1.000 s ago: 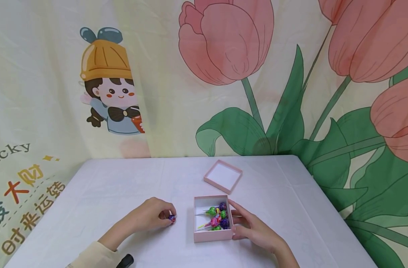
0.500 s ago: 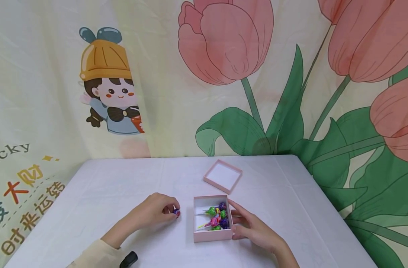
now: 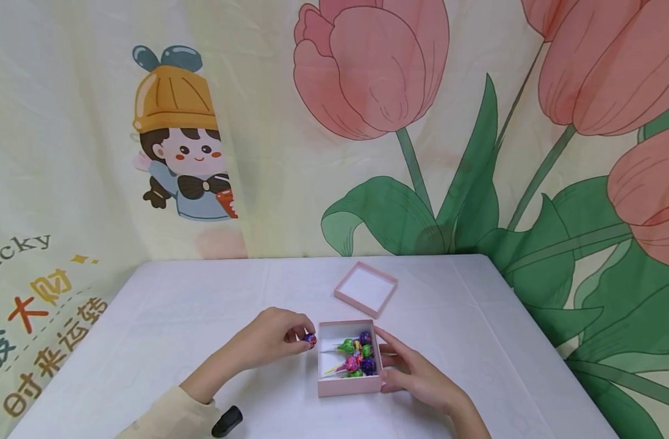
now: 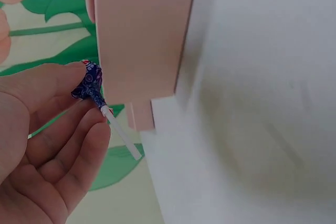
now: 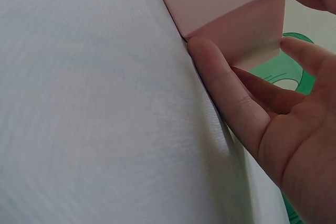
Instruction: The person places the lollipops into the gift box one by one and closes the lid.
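Note:
Between thumb and fingertips, my left hand (image 3: 275, 336) pinches a lollipop (image 3: 310, 341) in a dark blue-purple wrapper, just left of the pink box (image 3: 346, 388). In the left wrist view its white stick (image 4: 124, 136) points down, away from the box wall. Inside the open-topped box, several wrapped lollipops (image 3: 350, 364) in green, pink and purple lie bunched to the right, some sticks toward the left. My right hand (image 3: 422, 379) rests against the box's right wall with fairly straight fingers. In the right wrist view, its fingertips touch the pink wall.
A shallow pink lid (image 3: 365, 289) with a white inside lies behind the box, turned at an angle. White cloth covers the table (image 3: 449, 292). A black object (image 3: 227, 421) sits beside the left sleeve. A printed curtain (image 3: 268, 122) hangs behind.
My left hand has carried the lollipop rightward and slightly away from me, up near the box's left wall. The right hand, box and lid have stayed put.

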`<state>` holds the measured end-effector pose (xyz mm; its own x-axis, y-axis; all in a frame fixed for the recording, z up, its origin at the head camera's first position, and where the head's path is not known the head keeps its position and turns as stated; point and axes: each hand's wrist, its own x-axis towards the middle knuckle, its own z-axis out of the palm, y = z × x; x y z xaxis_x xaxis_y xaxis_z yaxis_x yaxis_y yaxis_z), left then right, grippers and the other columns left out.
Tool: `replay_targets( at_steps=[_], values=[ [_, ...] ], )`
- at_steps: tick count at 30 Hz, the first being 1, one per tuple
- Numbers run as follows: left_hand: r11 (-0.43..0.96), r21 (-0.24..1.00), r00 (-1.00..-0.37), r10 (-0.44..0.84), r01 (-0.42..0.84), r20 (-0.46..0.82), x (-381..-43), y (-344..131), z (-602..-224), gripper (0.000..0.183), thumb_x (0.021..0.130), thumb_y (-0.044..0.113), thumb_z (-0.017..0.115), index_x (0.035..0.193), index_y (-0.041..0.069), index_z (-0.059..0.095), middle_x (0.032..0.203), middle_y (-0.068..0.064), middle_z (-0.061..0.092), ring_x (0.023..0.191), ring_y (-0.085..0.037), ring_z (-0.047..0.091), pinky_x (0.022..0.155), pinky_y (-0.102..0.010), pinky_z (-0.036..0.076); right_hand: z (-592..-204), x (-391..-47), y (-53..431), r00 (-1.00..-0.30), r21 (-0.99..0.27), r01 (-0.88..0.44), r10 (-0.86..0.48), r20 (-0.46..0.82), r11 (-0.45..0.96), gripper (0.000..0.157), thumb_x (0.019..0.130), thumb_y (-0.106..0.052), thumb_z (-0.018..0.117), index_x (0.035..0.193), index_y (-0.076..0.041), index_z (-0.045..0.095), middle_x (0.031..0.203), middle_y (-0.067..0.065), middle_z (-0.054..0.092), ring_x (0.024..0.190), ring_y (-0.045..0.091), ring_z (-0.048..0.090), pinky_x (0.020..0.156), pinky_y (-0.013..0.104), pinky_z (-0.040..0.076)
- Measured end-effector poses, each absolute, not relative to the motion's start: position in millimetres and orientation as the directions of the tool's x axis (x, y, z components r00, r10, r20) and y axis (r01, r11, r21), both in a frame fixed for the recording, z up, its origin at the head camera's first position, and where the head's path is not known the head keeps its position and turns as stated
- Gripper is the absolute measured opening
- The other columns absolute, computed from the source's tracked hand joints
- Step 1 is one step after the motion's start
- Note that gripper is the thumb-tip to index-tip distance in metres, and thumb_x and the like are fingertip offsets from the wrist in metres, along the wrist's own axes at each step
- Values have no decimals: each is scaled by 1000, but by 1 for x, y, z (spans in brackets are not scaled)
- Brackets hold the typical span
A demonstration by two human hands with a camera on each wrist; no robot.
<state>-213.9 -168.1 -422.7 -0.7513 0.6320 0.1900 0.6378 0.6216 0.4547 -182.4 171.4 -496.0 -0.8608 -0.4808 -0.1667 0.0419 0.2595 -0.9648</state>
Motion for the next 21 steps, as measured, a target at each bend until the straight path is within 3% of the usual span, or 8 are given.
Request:
replay_targets(
  at_steps=[21],
  values=[
    [494,564,-685,704,662,187,-208,-106,-413,13,93,13,82,105,16,78,84,14,74,76,5,64,73,-19,56,-497,-184,173,-855,-967,50,-489,-171,251,80,101,-31,70,169,-35,27,161,21,42,140,38,53,92,42,62]
  ],
)
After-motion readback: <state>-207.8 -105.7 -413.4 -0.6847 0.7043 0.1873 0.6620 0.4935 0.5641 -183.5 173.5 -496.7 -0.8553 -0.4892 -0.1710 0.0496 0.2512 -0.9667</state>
